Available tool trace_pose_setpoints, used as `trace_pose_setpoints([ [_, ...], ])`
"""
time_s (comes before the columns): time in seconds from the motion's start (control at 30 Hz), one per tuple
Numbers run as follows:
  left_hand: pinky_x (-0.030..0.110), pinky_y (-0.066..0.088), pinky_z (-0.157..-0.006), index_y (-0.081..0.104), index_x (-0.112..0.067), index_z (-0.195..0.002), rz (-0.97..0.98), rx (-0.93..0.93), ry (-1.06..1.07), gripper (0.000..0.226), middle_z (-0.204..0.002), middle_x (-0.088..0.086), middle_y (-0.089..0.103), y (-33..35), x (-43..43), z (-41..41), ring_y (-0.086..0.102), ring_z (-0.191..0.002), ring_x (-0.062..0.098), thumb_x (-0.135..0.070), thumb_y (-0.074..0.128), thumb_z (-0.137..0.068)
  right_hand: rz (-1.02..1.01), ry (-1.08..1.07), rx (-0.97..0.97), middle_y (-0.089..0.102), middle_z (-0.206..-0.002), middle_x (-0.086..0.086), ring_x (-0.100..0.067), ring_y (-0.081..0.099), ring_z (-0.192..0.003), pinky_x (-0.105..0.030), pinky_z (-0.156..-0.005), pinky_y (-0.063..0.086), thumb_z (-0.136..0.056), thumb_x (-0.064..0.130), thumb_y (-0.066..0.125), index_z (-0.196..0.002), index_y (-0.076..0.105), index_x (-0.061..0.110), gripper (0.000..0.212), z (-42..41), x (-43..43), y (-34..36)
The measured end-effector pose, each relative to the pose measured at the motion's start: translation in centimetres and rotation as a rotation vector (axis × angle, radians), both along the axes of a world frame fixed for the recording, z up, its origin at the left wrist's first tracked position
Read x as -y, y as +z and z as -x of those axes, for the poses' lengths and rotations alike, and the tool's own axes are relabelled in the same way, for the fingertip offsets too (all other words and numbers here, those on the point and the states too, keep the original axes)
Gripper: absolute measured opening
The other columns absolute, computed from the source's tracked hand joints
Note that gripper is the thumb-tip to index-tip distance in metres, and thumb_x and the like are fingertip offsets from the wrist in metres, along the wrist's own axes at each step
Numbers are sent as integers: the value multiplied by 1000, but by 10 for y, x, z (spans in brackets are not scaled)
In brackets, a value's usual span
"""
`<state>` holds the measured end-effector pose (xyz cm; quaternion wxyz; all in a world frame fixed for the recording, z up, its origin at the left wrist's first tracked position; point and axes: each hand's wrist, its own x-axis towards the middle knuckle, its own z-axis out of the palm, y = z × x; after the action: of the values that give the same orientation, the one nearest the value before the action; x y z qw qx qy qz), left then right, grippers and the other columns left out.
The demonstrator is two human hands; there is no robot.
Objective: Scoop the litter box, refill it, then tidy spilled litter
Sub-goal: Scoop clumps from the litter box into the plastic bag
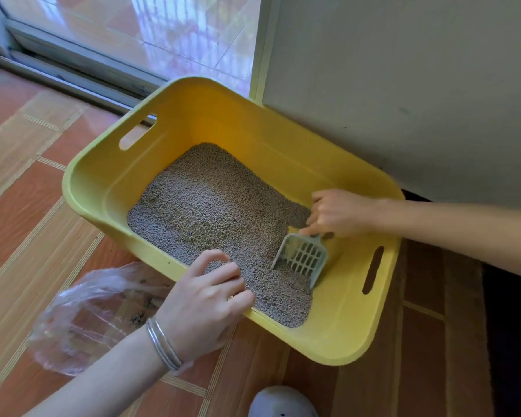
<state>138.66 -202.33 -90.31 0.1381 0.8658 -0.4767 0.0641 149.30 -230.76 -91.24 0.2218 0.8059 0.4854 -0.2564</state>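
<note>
The yellow litter box (109, 188) sat at the centre of the frame on the tiled floor (21, 164), its far corner against the white wall (403, 85) at upper right. Grey litter (211, 206) covered its base. The right hand (339, 213), entering from the right edge, was closed around the handle of the pale slotted scoop (301, 260), whose blade dipped into the litter at the box's lower right. The left hand (205, 299), at lower centre, gripped the near rim of the box, fingers curled over the edge and resting on the litter. Silver bangles (163, 343) circled its wrist. A clear plastic bag (82, 314) lay on the floor at lower left, touching the box wall, partly under the left forearm.
</note>
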Motion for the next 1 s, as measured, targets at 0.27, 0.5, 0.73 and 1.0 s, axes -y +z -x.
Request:
trace_pose_setpoints([
  [0.27, 38, 38, -90, 58, -18, -66, 15, 13, -1, 8, -62, -6, 52, -3, -1, 2, 52, -70, 20, -13, 61, -70, 105, 65, 210, 66, -112, 1, -18, 58, -104, -33, -96, 32, -100, 25, 32, -130, 50, 25, 36, -29, 23, 26],
  [0.5, 37, 39, -90, 58, -18, -65, 16, 20, -12, 9, -63, -6, 52, -2, 0, 0, 50, -72, 19, -11, 63, -67, -20, 96, 279, 69, -103, 0, -21, 60, -94, -33, -87, 35, -97, 21, 43, -121, 59, 21, 29, -32, 30, 26],
  [0.73, 37, 39, -89, 58, -18, -65, 8, 13, -7, 11, -62, -6, 52, -4, -1, 1, 52, -71, 19, -10, 66, -66, -233, 91, 266, 72, -83, -4, -23, 65, -75, -38, -76, 45, -83, 11, 66, -106, 69, 17, 24, -35, 33, 15],
  [1.0, 37, 38, -90, 58, -19, -64, 2, 0, -6, 12, -62, -7, 51, -3, 0, -1, 54, -69, 20, -10, 65, -67, -288, 144, 246, 73, -81, -5, -25, 65, -71, -40, -71, 49, -80, 9, 68, -104, 70, 15, 25, -32, 37, 15],
])
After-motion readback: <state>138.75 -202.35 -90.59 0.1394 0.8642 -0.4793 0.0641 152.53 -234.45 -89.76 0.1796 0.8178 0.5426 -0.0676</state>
